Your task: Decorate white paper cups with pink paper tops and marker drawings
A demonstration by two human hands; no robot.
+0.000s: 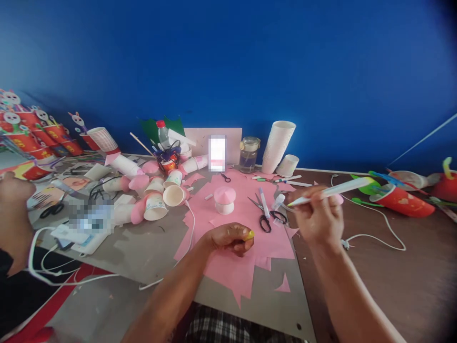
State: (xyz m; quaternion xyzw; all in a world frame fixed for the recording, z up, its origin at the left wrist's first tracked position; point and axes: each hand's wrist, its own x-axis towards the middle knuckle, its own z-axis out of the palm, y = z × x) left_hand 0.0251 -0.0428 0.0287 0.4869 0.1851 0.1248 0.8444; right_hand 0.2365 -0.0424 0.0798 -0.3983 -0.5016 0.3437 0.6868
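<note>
The marker [332,191] is held in the right hand [319,220], fingers closed around its barrel, tip pointing left above the pink paper [235,238]. The left hand [231,238] rests curled on that paper, pinching a small yellow cap [250,234]. Just beyond stands a pink-topped cup [224,200]. Scissors [264,216] lie between the cup and the right hand. The surface [150,247] carries 1 stack of white cups [277,145] near the blue wall.

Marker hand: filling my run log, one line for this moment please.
left hand: yellow cap | right hand: uncapped marker | pink paper under left hand
</note>
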